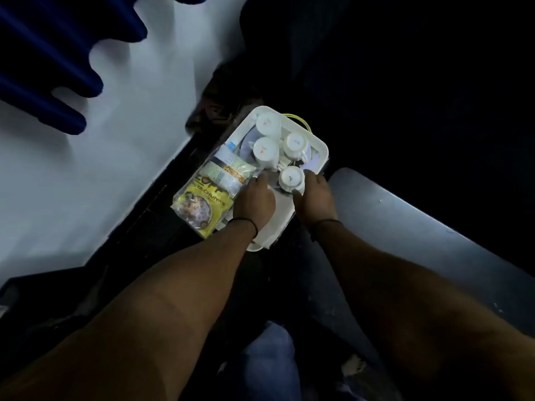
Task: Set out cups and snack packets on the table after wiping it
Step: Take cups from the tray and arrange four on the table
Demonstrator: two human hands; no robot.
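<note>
A white tray [318,146] sits low in the dark gap beside the white table [86,169]. Several white cups stand upside down in it; the nearest cup [291,178] is at its near right side. Snack packets lie along the tray's left side: a yellow packet [199,206] and a pale green packet [231,172]. My left hand [254,201] reaches into the tray with fingers stretched out, its tips at the edge of the packets. My right hand [314,195] lies at the tray's right rim, thumb and fingers curled round the nearest cup.
Dark blue chair backs [58,53] overlap the table's far left part. A grey seat-like surface [405,227] lies to the right of the tray. A yellow cord [301,120] shows behind the tray. The surroundings are very dark.
</note>
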